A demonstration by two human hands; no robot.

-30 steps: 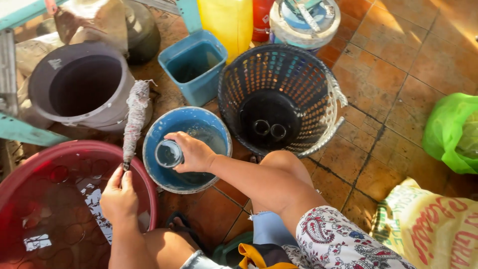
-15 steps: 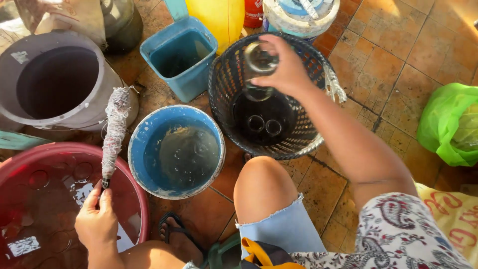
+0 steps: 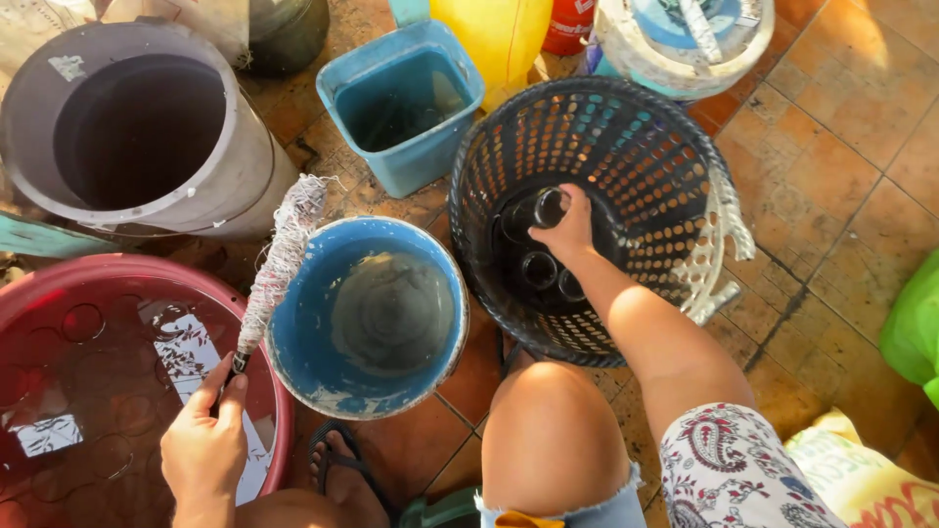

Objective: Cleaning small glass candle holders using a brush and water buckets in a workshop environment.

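My right hand (image 3: 565,233) reaches down into a black perforated basket (image 3: 646,147) and grips a clear glass (image 3: 540,209) near its bottom. Two more glasses (image 3: 548,274) stand upright on the basket floor beside it. My left hand (image 3: 205,445) holds the handle of a long bottle brush (image 3: 279,259) with pale bristles, upright over the rim of a red tub (image 3: 59,284) filled with water and sunken glasses. A round blue bucket (image 3: 293,323) with murky water sits between the tub and the basket.
A grey bucket (image 3: 230,166) stands at the upper left, a square blue bucket (image 3: 430,161) and a yellow container (image 3: 499,34) at the top. A white pail (image 3: 685,59) is behind the basket. A green bag (image 3: 915,332) lies right. My knee (image 3: 553,420) and sandal are below.
My right hand took a glass from the blue bucket, carried it up over the black basket and has lowered it inside. The left hand keeps the brush by the red tub.
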